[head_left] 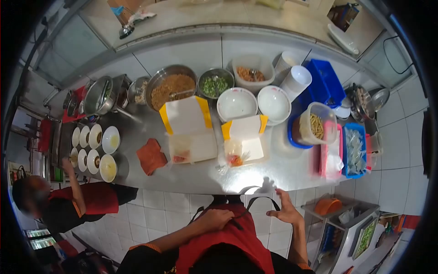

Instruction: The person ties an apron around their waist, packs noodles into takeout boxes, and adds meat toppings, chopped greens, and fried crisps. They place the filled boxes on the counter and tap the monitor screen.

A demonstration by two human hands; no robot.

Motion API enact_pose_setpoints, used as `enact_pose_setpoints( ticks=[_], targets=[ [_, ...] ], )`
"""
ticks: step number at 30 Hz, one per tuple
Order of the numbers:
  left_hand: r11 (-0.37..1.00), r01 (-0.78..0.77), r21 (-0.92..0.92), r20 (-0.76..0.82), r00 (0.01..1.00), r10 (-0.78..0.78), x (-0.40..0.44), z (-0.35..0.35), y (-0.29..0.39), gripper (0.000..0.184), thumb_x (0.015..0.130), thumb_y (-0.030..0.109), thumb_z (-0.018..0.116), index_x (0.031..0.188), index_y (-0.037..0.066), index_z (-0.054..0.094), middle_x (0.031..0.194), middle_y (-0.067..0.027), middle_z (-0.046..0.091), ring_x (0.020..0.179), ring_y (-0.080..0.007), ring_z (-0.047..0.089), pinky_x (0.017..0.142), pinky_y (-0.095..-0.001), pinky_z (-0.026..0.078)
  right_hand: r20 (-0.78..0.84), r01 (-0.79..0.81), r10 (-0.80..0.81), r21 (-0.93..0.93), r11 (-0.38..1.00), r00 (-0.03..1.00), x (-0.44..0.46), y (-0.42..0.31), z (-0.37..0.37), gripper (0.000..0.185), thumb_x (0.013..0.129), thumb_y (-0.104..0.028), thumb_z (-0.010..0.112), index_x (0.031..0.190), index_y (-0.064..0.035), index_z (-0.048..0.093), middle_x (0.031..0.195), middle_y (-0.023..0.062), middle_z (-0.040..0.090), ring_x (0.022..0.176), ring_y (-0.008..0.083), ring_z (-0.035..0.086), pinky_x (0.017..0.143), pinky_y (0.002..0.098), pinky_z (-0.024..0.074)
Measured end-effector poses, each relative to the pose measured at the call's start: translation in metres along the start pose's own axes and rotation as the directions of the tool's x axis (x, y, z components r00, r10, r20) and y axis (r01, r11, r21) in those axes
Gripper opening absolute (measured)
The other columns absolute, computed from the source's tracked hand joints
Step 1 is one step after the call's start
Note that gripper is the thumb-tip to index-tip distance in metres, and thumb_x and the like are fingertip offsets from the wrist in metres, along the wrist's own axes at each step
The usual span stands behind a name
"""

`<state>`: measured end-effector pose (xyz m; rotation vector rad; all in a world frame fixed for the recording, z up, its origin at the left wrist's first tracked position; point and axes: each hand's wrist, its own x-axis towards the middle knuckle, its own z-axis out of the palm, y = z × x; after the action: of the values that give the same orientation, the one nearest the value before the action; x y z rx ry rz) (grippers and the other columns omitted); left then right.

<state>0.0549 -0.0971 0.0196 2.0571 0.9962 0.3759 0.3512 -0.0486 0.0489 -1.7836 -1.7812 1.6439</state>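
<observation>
My left hand [218,219] is closed against the front of my red apron [210,246], and what its fingers hold, if anything, is hidden. A black strap [261,197] arcs from near that hand towards my right hand [287,212]. The right hand is raised off the table's front edge, thumb and fingers apart, with the strap's far end close to the thumb. On the table ahead stand two open white-and-yellow takeaway boxes, a larger one [194,144] and a smaller one [253,146]. Each has a small plastic bag of food inside or at its edge. A reddish-brown cloth [151,156] lies left of them.
Several white bowls [108,167] stand at the left, where a co-worker [82,201] reaches over. Along the back are a bowl of brown crumbly food [172,89], chopped greens [215,86] and stacked white bowls [237,104]. A tub [315,125] and blue basket [354,150] are right.
</observation>
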Motion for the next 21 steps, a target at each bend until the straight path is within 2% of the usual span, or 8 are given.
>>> enact_pose_setpoints(
  ticks=[2,4,5,7,10,13,16,21],
  targets=[
    [0.998,0.036,-0.045,0.029,0.999,-0.034,0.001,-0.002,0.000,0.012,0.084,0.012,0.053,0.094,0.006,0.054,0.083,-0.0126,0.061,0.075,-0.0301,0.062,0.064,-0.0375,0.050,-0.122,0.290,-0.312,-0.170,0.942,0.942,0.010,-0.051,-0.004,0.070,0.067,-0.007,0.072,0.128,-0.0051,0.037,0.120,0.0177,0.044,0.116,0.0328,0.041,0.098,0.0369,0.0346],
    [0.991,0.060,-0.117,0.041,0.998,-0.055,0.003,-0.004,-0.001,0.012,0.084,0.012,0.052,0.095,0.006,0.053,0.084,-0.0138,0.060,0.077,-0.0318,0.061,0.065,-0.0385,0.050,0.088,0.481,-0.489,0.091,0.872,0.868,0.024,-0.054,0.029,0.059,0.069,-0.008,0.068,0.123,-0.0078,0.045,0.119,0.0132,0.049,0.116,0.0297,0.044,0.098,0.0375,0.0337],
    [0.973,0.098,-0.207,0.066,0.994,-0.087,0.003,-0.004,-0.002,0.012,0.085,0.012,0.052,0.095,0.005,0.052,0.084,-0.0150,0.060,0.078,-0.0336,0.060,0.065,-0.0395,0.049,0.211,0.572,-0.552,-0.048,0.819,0.807,0.031,-0.052,0.048,0.051,0.072,-0.010,0.066,0.120,-0.0078,0.048,0.118,0.0125,0.051,0.115,0.0294,0.045,0.097,0.0370,0.0347],
    [0.961,0.058,-0.269,0.018,0.998,-0.055,0.001,0.002,-0.008,0.011,0.087,0.012,0.049,0.096,0.004,0.050,0.083,-0.0165,0.058,0.076,-0.0343,0.059,0.065,-0.0389,0.047,0.208,0.581,-0.586,0.090,0.809,0.783,0.033,-0.026,0.085,0.047,0.076,-0.013,0.064,0.120,-0.0083,0.049,0.111,0.0135,0.055,0.106,0.0285,0.052,0.090,0.0350,0.0400],
    [0.866,0.154,-0.476,0.109,0.987,-0.116,-0.001,0.005,-0.016,0.010,0.089,0.008,0.049,0.096,0.003,0.046,0.081,-0.0155,0.053,0.070,-0.0290,0.056,0.064,-0.0362,0.044,0.321,0.308,-0.402,0.305,0.901,0.857,0.029,-0.029,0.084,0.040,0.077,-0.015,0.067,0.115,-0.0078,0.055,0.101,0.0127,0.061,0.087,0.0248,0.060,0.076,0.0315,0.0470],
    [0.778,0.212,-0.591,0.177,0.975,-0.132,-0.001,0.008,-0.020,0.012,0.089,0.010,0.050,0.097,0.003,0.046,0.081,-0.0144,0.052,0.072,-0.0243,0.055,0.065,-0.0335,0.044,0.400,0.259,-0.248,0.026,0.966,0.882,0.026,-0.017,0.083,0.025,0.078,-0.017,0.065,0.101,-0.0068,0.060,0.085,0.0123,0.062,0.076,0.0271,0.062,0.068,0.0333,0.0486],
    [0.713,0.233,-0.661,0.215,0.970,-0.117,0.000,0.019,-0.024,0.018,0.089,0.019,0.055,0.097,0.004,0.048,0.082,-0.0078,0.054,0.075,-0.0154,0.053,0.067,-0.0299,0.043,0.150,0.506,-0.486,-0.164,0.846,0.861,0.020,-0.013,0.087,0.010,0.076,-0.014,0.062,0.084,-0.0075,0.061,0.081,0.0107,0.062,0.074,0.0320,0.060,0.063,0.0379,0.0496],
    [0.611,0.369,-0.700,0.268,0.929,-0.254,0.003,0.024,-0.019,0.026,0.085,0.029,0.063,0.081,0.006,0.052,0.076,-0.0003,0.055,0.071,-0.0065,0.047,0.063,-0.0238,0.039,0.191,0.482,-0.449,-0.193,0.855,0.873,0.019,-0.011,0.088,0.017,0.076,-0.016,0.061,0.091,-0.0107,0.057,0.082,0.0097,0.061,0.075,0.0312,0.060,0.062,0.0395,0.0493]
  ],
)
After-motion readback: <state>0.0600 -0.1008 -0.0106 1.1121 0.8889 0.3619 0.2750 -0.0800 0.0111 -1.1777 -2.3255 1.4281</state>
